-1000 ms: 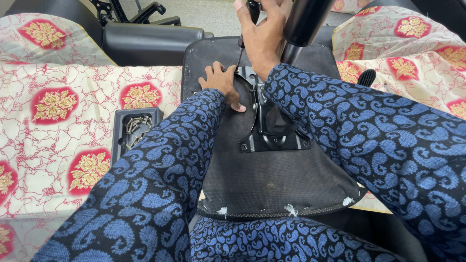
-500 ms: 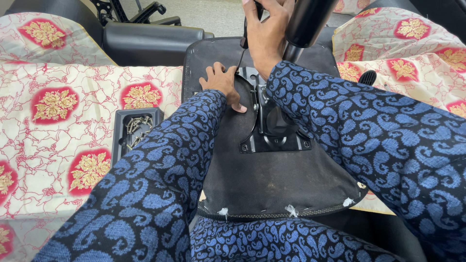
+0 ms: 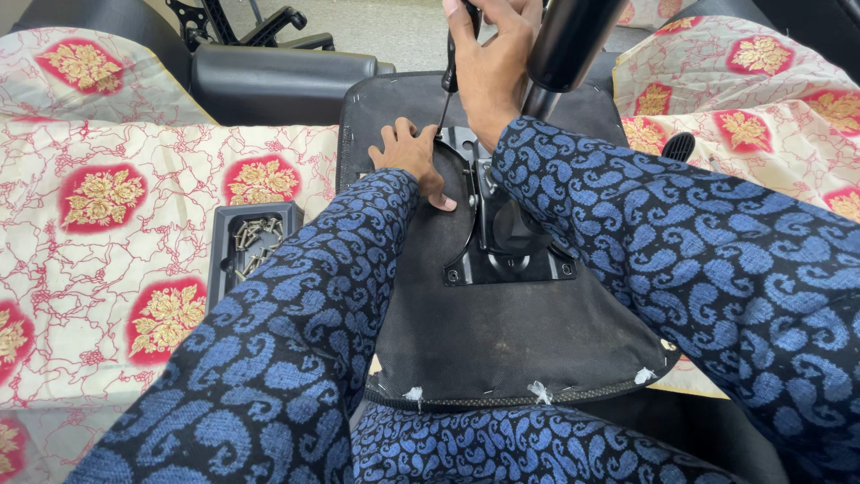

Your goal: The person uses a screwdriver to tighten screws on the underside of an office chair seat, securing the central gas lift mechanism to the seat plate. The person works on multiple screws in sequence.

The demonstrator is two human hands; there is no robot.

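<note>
An upturned black chair seat (image 3: 502,341) lies in front of me, its underside up. A black metal mounting plate (image 3: 502,242) is fixed on it, with a black cylinder column (image 3: 573,40) rising at the top. My left hand (image 3: 412,157) rests flat on the seat beside the plate's left edge. My right hand (image 3: 493,63) grips a screwdriver (image 3: 445,99) upright, its thin shaft pointing down to the plate's upper left corner. Both arms wear blue patterned sleeves.
A small black tray (image 3: 224,269) holding several screws sits to the left on a cream cloth with red and gold medallions (image 3: 98,197). A black chair cushion (image 3: 278,76) and a chair base (image 3: 242,22) lie beyond. More patterned cloth (image 3: 761,99) covers the right side.
My right hand with the screwdriver has shifted slightly at the top of the plate. My left hand stays in place on the seat.
</note>
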